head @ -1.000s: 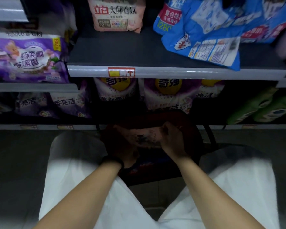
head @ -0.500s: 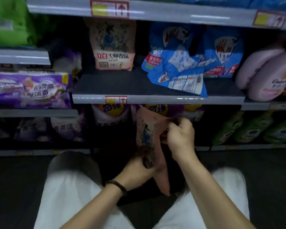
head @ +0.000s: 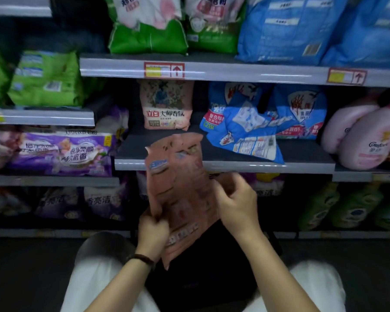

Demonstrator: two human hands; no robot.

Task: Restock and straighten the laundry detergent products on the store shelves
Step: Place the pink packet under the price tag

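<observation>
holding the pink refill pouch (head: 180, 183) just in front of the middle shelf (head: 268, 166) lip. left hand (head: 153, 228) is at its 7 o'clock edge, right hand (head: 236, 203) at 3 o'clock, fingers (head: 225, 188) curled onto it. it's slick, floppy film, so it could buckle and slump once stood up, or knock the crinkly blue bag (head: 245, 136) sagging at 2 o'clock. the matching pouch (head: 166, 104) stands at 12.

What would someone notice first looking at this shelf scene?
The pink pouch held up centre frame: the left hand grips its lower edge, the right hand pinches its right side. Behind it a matching pouch stands on the middle shelf, with a slumped blue bag to its right.
</observation>
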